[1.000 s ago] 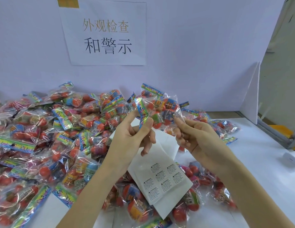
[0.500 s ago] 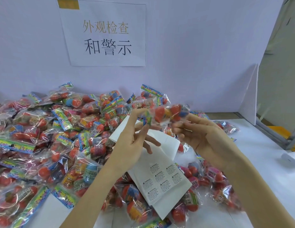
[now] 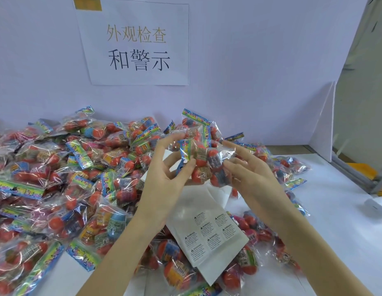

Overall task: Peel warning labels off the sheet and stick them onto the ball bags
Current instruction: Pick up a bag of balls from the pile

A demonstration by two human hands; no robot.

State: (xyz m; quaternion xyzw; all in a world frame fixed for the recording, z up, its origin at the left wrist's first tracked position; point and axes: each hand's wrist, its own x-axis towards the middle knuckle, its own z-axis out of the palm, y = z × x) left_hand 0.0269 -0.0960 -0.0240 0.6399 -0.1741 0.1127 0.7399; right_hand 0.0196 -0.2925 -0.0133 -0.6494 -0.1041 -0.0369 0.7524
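Fingers of the left hand pinch the printed header end of a clear ball bag, thumb below and fingertips above, lifting it over the table. The right hand cups the bag's other end, its fingers curled against the crinkled film around the red balls. Directly beneath both hands lies the white label sheet, rows of warning labels still on it, resting on scattered bags. A deep pile of ball bags covers the table to the left. On the wall behind, a paper sign carries Chinese characters.
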